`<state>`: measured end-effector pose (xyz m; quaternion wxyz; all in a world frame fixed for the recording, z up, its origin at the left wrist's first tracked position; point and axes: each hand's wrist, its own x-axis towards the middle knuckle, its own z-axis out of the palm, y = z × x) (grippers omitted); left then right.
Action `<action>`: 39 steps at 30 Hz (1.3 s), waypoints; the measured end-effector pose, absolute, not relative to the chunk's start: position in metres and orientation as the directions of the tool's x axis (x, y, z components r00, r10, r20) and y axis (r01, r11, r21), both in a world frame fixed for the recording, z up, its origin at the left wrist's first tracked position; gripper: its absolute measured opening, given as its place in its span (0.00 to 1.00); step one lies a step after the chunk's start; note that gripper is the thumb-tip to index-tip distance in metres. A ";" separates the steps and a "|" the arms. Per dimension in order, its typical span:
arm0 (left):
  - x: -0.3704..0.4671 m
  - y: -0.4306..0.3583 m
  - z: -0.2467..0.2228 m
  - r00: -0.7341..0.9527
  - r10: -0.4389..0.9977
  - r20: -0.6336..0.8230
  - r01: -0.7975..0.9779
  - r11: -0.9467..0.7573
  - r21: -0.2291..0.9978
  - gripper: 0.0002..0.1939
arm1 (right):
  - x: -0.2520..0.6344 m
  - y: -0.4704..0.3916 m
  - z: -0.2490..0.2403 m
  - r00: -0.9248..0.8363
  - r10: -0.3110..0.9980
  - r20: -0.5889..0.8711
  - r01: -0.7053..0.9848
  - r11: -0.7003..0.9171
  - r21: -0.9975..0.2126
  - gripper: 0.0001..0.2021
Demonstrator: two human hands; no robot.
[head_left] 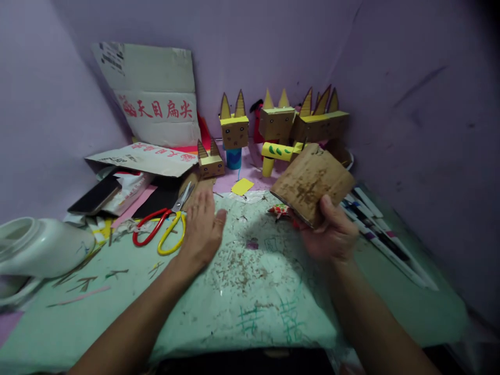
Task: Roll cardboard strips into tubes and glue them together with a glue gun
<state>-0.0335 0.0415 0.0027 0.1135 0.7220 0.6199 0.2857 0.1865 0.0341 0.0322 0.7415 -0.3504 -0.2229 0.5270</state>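
Note:
My right hand (332,234) grips a piece of brown cardboard (312,179) by its lower right edge, the thumb on top. The piece is tilted above the table and has dark stains across its face. Palm down and fingers stretched, my left hand (203,224) rests on the table beside the scissors (174,211), which have one red and one yellow handle. Below the raised cardboard, a small red patterned item (279,210) is partly hidden. Brown crumbs (238,273) are scattered over the pale green tabletop (187,317) between my hands.
Cardboard animal heads with pointed ears (234,133) stand along the back wall. A yellow paper piece (242,186) lies before them. Folded printed cardboard (156,117) leans at the back left, a white jug (50,245) lies at far left, and several markers (386,239) lie at right.

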 end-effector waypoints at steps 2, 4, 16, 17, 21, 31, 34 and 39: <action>-0.042 0.045 0.010 -0.003 0.959 0.283 0.843 -0.149 0.517 0.37 | 0.185 0.034 0.033 0.348 0.937 -0.020 -0.622 0.214 -0.753 0.07; -0.044 0.042 0.015 -0.007 0.960 0.281 0.859 -0.138 0.492 0.37 | 0.184 0.035 0.034 0.353 0.936 -0.001 -0.621 0.234 -0.748 0.08; -0.006 -0.003 0.003 0.628 0.773 -0.087 0.761 -0.587 0.277 0.34 | 0.182 0.040 0.021 0.370 0.927 0.057 -0.600 0.285 -0.748 0.14; -0.009 -0.007 0.005 0.643 0.758 -0.105 0.752 -0.600 0.274 0.34 | 0.182 0.040 0.021 0.365 0.929 0.055 -0.600 0.280 -0.750 0.14; -0.021 -0.021 0.012 0.689 0.706 -0.164 0.718 -0.635 0.284 0.35 | 0.183 0.040 0.021 0.349 0.937 0.031 -0.604 0.250 -0.757 0.13; -0.048 -0.036 0.008 0.645 0.763 0.047 0.742 -0.639 0.203 0.28 | 0.188 0.041 0.006 0.316 0.949 0.022 -0.548 0.201 -0.812 0.14; -0.088 -0.017 0.019 0.220 0.947 0.233 0.974 -0.228 0.006 0.24 | 0.186 0.041 0.004 0.303 0.953 0.030 -0.549 0.201 -0.811 0.14; -0.169 0.019 0.038 -0.101 0.985 0.143 0.993 0.108 -0.041 0.16 | 0.179 0.037 0.012 0.296 0.955 0.031 -0.513 0.186 -0.838 0.15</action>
